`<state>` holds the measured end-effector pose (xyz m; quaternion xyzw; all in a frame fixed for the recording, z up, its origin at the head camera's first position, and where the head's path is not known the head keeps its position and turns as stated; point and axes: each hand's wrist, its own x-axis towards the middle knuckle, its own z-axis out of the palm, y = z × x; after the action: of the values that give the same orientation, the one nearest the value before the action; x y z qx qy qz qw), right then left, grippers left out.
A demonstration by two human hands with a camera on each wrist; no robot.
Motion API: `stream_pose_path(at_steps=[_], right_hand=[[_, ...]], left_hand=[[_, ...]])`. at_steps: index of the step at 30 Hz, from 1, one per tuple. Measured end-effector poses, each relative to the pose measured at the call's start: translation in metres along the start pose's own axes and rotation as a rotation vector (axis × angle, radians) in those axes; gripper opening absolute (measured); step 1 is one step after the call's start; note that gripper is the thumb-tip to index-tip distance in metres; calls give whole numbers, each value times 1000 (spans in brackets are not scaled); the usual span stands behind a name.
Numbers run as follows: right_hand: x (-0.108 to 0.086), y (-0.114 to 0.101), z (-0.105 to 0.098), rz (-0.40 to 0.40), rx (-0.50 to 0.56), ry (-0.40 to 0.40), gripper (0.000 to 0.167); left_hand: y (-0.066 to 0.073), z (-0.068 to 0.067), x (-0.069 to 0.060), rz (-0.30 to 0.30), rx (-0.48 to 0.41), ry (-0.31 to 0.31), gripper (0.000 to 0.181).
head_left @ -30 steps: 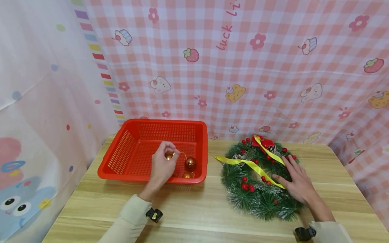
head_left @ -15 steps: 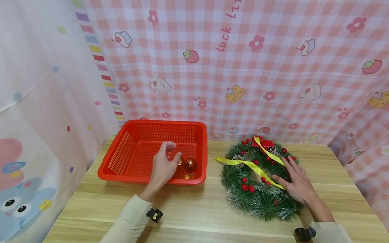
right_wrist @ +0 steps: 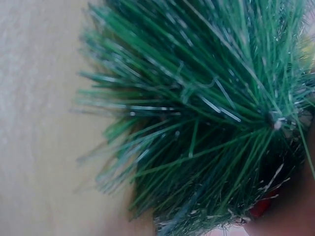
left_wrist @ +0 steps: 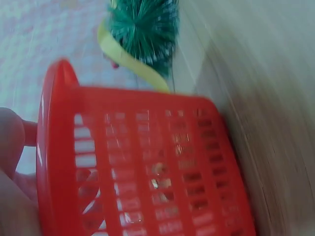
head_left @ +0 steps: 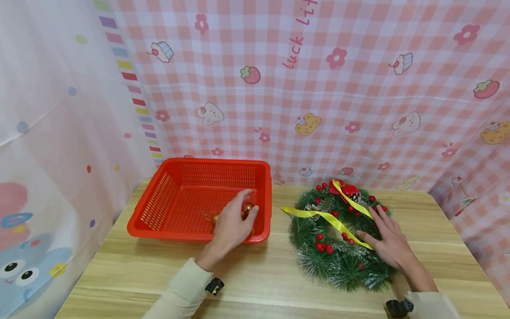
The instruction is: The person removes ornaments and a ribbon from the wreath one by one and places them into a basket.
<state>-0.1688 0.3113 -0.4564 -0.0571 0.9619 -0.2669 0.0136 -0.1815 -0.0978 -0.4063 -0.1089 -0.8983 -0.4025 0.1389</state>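
My left hand (head_left: 233,226) is inside the red plastic basket (head_left: 159,230), its thumb and forefinger spread apart around a shiny copper Christmas bauble (head_left: 248,207). Whether they touch the bauble is not clear. Part of a second golden bauble (head_left: 215,219) shows left of the hand. With loosely spread fingers, my right hand (head_left: 392,243) rests on the right side of a green Christmas wreath (head_left: 330,266) and on a yellow ribbon (head_left: 311,213) draped across it. Through the basket's slots in the left wrist view, golden glints show beyond the red wall (left_wrist: 138,105).
The basket and wreath stand side by side on a wooden table (head_left: 259,283), a narrow gap between them. A pink checked curtain (head_left: 279,97) hangs behind the table, and a white printed one (head_left: 52,124) on the left. Red berries (head_left: 320,247) and a red bow (head_left: 346,188) decorate the wreath.
My left hand has let go of a golden bauble inside the basket and moved right toward the copper bauble. My right hand has stayed on the wreath.
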Motion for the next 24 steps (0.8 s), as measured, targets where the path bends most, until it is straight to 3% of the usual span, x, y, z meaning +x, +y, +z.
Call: stream_pose_path(at_steps=[6, 9, 15, 24], right_hand=[[-2, 0, 0, -3, -2, 14, 87], [-2, -1, -1, -3, 0, 21, 87], [-3, 0, -3, -15, 26, 62, 86], [-10, 9, -3, -60, 177, 176, 77]], left_hand=[[11, 17, -3, 9, 162, -170, 58], [12, 22, -3, 14, 266, -226, 63], [12, 22, -3, 29, 330, -261, 63], [11, 24, -4, 23, 339, -268, 60]])
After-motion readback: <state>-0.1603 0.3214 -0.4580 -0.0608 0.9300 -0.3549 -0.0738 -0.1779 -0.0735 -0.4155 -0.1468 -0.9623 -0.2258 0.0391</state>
